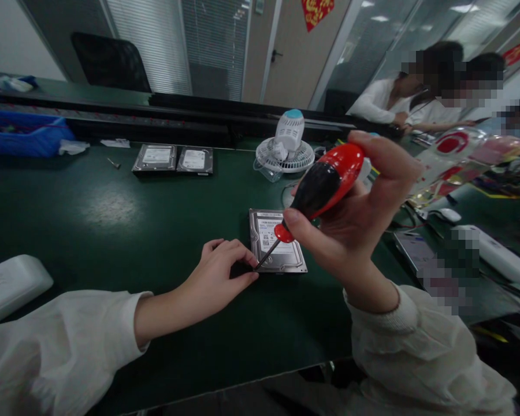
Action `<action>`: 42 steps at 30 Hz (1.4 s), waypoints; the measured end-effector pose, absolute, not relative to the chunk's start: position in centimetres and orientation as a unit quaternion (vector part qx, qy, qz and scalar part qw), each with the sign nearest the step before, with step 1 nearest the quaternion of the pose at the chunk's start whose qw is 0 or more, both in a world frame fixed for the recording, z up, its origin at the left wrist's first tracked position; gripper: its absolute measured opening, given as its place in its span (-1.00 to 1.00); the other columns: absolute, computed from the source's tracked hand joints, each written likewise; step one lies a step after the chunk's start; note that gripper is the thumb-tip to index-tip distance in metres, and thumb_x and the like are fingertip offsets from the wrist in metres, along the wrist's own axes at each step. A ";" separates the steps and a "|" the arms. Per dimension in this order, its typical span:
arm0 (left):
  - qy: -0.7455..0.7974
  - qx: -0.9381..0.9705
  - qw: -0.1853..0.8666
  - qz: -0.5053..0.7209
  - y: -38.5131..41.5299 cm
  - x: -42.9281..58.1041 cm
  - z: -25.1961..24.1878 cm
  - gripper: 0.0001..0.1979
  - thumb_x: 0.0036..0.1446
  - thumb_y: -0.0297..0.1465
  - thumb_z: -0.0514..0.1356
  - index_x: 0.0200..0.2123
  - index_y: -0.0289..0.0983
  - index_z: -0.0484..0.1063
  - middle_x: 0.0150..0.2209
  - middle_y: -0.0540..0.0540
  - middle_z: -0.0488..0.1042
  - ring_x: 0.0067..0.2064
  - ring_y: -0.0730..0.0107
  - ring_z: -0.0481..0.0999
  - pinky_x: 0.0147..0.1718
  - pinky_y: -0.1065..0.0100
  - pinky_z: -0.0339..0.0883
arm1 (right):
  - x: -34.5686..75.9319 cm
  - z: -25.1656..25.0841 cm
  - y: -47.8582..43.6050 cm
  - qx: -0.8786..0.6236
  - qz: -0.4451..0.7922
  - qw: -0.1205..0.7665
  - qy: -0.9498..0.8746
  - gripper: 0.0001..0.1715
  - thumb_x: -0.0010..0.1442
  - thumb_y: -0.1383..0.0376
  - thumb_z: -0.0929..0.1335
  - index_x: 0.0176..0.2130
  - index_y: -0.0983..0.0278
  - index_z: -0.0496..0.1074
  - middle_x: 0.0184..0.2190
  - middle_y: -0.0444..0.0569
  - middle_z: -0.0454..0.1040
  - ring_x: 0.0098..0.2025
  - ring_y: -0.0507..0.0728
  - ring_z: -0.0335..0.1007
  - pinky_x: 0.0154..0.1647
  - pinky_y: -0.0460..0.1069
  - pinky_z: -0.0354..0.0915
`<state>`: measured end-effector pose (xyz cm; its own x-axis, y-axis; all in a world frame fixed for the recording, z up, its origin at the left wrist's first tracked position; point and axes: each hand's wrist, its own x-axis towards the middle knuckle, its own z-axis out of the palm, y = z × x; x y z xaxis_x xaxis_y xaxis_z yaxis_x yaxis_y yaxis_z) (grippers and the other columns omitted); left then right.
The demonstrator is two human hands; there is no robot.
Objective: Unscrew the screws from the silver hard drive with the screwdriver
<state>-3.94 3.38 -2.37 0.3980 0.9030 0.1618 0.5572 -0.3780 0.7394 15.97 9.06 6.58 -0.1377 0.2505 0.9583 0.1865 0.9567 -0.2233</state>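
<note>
A hard drive (286, 254) lies flat on the green table, its label facing up. My right hand (355, 225) is wrapped round the red and black handle of a screwdriver (329, 179), which slants down to the left. Its tip meets the drive's near left corner. At that same corner, my left hand (221, 266) has thumb and forefinger closed in a pinch on the drive's edge, close around the tip. Any screw under the tip is too small to see.
Two more hard drives (156, 157) lie further back, left of a small white fan (288, 141). A blue bin (21, 133) stands at the far left, a white case (15, 286) nearer. To the right are a phone (420, 254) and a white power strip (498, 254). Other people sit beyond.
</note>
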 end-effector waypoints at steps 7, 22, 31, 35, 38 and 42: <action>0.464 0.778 0.309 0.289 3.6 -4.1 -3.0 -0.92 0.28 -0.29 0.29 -0.19 -0.11 0.46 -0.15 0.08 0.55 0.00 0.21 0.49 0.30 -0.14 -0.02 | 17.1 8.1 8.6 -0.161 0.135 0.538 -0.816 -0.16 0.13 0.23 0.51 0.33 -0.03 0.29 0.29 -0.05 0.31 0.05 0.19 0.49 -0.07 0.08 0.61; 0.463 0.780 0.314 0.282 3.7 -4.2 -2.7 -0.90 0.28 -0.26 0.30 -0.20 -0.12 0.47 -0.16 0.07 0.54 0.00 0.19 0.49 0.30 -0.17 -0.04 | 16.7 8.5 8.2 -0.217 0.079 0.580 -0.781 -0.37 0.19 0.02 0.51 0.20 0.07 0.44 0.08 -0.01 0.45 0.00 0.17 0.52 -0.16 0.01 0.59; 0.466 0.774 0.324 0.279 3.6 -4.0 -2.2 -0.92 0.26 -0.29 0.29 -0.21 -0.13 0.48 -0.17 0.08 0.55 0.00 0.20 0.50 0.32 -0.17 -0.05 | 17.2 8.2 8.5 -0.181 0.106 0.576 -0.790 -0.32 0.31 -0.01 0.40 0.33 0.11 0.38 0.01 -0.03 0.54 -0.10 0.14 0.54 -0.16 0.06 0.57; 0.472 0.774 0.322 0.272 3.6 -4.0 -2.0 -0.90 0.26 -0.27 0.29 -0.23 -0.14 0.48 -0.18 0.05 0.56 -0.01 0.18 0.51 0.33 -0.20 -0.04 | 17.3 8.4 8.4 -0.197 0.082 0.592 -0.777 -0.28 0.16 0.06 0.55 0.26 0.06 0.45 0.10 -0.04 0.54 -0.10 0.12 0.54 -0.14 0.03 0.55; 0.465 0.778 0.319 0.278 3.6 -4.1 -2.1 -0.90 0.28 -0.26 0.28 -0.21 -0.13 0.48 -0.16 0.05 0.56 0.00 0.19 0.51 0.33 -0.19 -0.03 | 17.5 8.5 8.3 -0.178 0.159 0.574 -0.784 -0.31 0.23 0.05 0.48 0.30 -0.01 0.40 0.06 -0.04 0.56 -0.06 0.19 0.59 -0.11 0.09 0.58; 0.463 0.780 0.314 0.280 3.6 -4.2 -2.2 -0.91 0.28 -0.26 0.28 -0.20 -0.13 0.49 -0.16 0.04 0.57 0.00 0.19 0.52 0.33 -0.18 0.00 | 17.6 8.5 8.4 -0.165 0.165 0.540 -0.808 -0.28 0.26 0.02 0.44 0.35 -0.05 0.33 0.36 -0.06 0.33 0.14 0.26 0.54 0.01 0.15 0.58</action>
